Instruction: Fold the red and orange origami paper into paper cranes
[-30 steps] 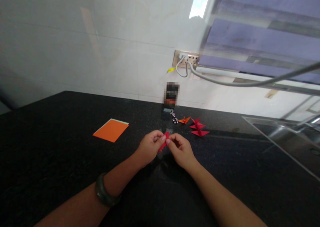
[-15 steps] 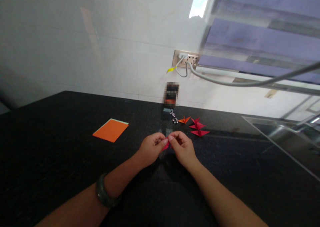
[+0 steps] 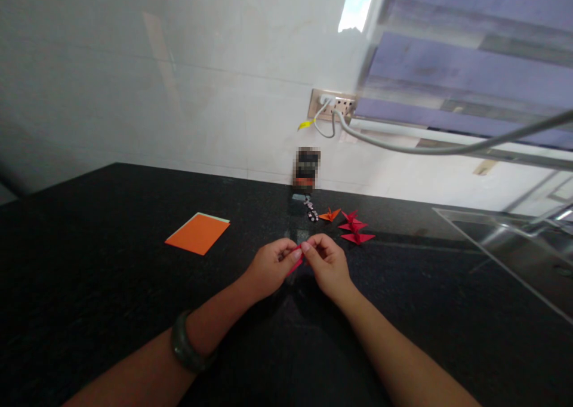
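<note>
- A small folded red paper [image 3: 296,262] is pinched between both hands just above the counter [image 3: 89,287], near its middle.
- A fine fold appears to be in hand; the next crease is judged to call for a steady pinch and aligned edges.
- The left hand [image 3: 268,267] is closed on the paper's 9 o'clock side, thumb and forefinger forming a narrow grip on it.
- The right hand [image 3: 326,264] is closed on the 3 o'clock side, fingertips meeting the left's.
- Both forearms are angled inward; a dark bracelet [image 3: 188,347] is worn on the left wrist.
- Finished red cranes [image 3: 355,231] and an orange crane [image 3: 330,215] are seen at 1 o'clock.
- Orange paper sheets [image 3: 197,233] lie at 10 o'clock, well apart.
</note>
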### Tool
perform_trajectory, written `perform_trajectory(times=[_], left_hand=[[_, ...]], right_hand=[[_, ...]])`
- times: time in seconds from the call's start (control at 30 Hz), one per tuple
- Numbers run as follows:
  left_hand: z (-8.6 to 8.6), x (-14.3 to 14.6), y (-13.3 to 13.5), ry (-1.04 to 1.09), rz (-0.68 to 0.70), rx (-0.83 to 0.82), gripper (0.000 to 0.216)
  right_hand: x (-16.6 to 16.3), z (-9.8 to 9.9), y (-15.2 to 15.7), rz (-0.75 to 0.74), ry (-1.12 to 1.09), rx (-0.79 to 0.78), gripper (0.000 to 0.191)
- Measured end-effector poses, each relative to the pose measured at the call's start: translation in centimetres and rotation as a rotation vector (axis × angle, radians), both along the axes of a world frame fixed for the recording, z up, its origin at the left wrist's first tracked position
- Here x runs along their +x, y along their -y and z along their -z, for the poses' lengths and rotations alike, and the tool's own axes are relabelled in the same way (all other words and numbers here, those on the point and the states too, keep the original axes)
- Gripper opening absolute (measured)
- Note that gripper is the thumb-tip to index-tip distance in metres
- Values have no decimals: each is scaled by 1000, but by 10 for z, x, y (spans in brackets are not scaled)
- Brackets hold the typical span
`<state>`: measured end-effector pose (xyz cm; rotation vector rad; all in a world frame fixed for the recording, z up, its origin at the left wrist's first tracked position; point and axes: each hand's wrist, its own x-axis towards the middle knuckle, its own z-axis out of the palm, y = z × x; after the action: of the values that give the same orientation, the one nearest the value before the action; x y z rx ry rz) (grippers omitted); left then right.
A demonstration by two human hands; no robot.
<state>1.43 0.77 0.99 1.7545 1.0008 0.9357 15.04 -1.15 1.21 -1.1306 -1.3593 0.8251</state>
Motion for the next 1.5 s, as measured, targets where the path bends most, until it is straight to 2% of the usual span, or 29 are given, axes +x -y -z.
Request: perform_trajectory(times=[0.17,0.3,0.37,0.53,0.9,1.07,1.33,1.5], left_hand=[[-1,-1,-2,0,-53,145,20],[-3,0,0,84,28,-133,22],[-6,1,2,129,38,-213,22],[-13,2,5,205,19,-278,23],[-13,1,5,255,13,-354,25],[-14,1,4,213,11,-343,26],[-16,1,6,200,24,-355,24],[-11,1,4,262,24,-400,25]], right_hand=[[0,1,1,-33,2,-5,19],[1,2,1,-60,-4,-26,20],[2,2,0,-95,-20,-29,22],[3,3,-1,-158,-58,-32,21],[2,1,2,-145,6,-45,16],[3,5,1,-123,82,33,12],[7,3,3,-22,374,329,16],[7,1,4,-42,361,328,16]])
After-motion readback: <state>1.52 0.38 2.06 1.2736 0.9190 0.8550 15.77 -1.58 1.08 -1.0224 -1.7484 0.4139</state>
